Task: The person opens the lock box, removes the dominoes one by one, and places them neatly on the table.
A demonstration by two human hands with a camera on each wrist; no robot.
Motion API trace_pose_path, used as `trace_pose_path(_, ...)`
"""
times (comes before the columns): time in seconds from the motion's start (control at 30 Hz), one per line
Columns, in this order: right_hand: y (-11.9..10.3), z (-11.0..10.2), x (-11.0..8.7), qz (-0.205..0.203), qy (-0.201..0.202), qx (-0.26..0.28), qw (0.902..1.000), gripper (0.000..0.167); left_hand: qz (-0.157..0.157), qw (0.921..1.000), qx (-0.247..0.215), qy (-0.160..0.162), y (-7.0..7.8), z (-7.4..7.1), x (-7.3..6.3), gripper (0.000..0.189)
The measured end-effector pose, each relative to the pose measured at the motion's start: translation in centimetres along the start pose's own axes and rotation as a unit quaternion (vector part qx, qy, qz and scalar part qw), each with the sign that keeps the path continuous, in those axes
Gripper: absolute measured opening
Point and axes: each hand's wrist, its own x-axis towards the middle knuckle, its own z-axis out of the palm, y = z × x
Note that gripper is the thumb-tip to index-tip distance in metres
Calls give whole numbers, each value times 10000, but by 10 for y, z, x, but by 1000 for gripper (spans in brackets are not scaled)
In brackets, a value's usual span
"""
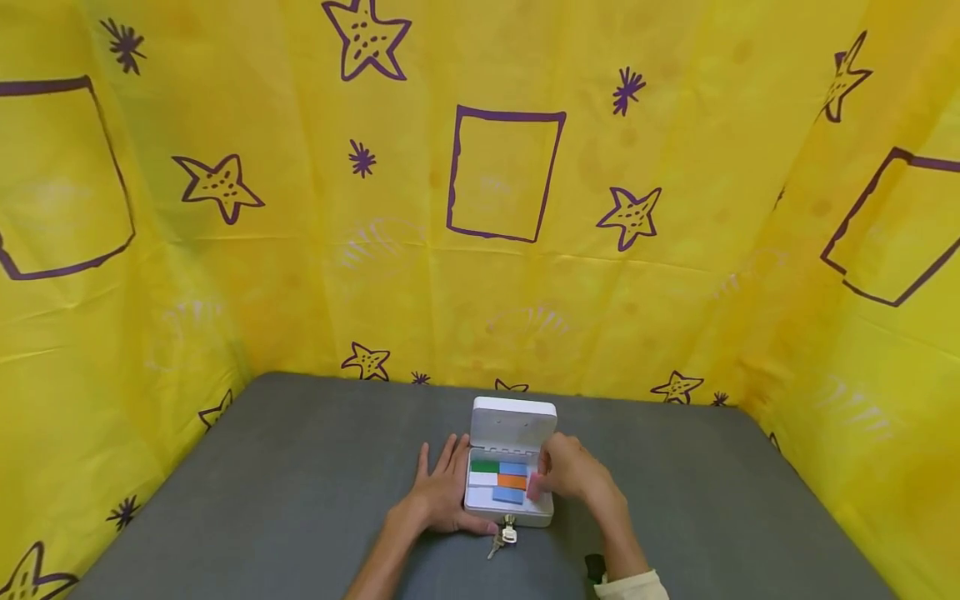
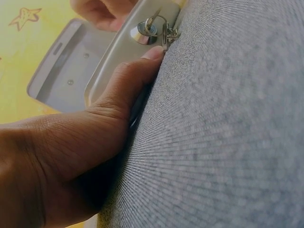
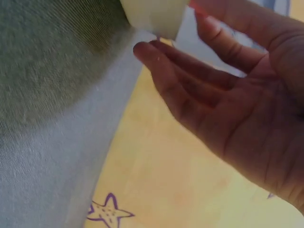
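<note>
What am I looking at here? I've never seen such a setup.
There's no machine here, just a person's two bare hands. The wide picture comes from a camera worn on the head, looking forward and down; the two close, tilted ones come from cameras on the wrists. On the grey table sits a pale box with its lid open and keys at its front lock. Inside lie green, white, orange and blue blocks. The left hand rests against the box's left side; the right hand pinches a pink block at the right.
</note>
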Motion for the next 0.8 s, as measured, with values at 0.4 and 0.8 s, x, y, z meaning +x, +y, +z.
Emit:
trace_pose_path(0.4, 25, -49, -12, -835, 255, 919, 9919, 16, 108, 9996, -271, 53, -13, 12, 12, 137)
trace_pose_path(0.8, 50, -64, -20, -648, 555, 729, 9937, 21, 125, 9996, -235, -21, -5, 1, 2, 136)
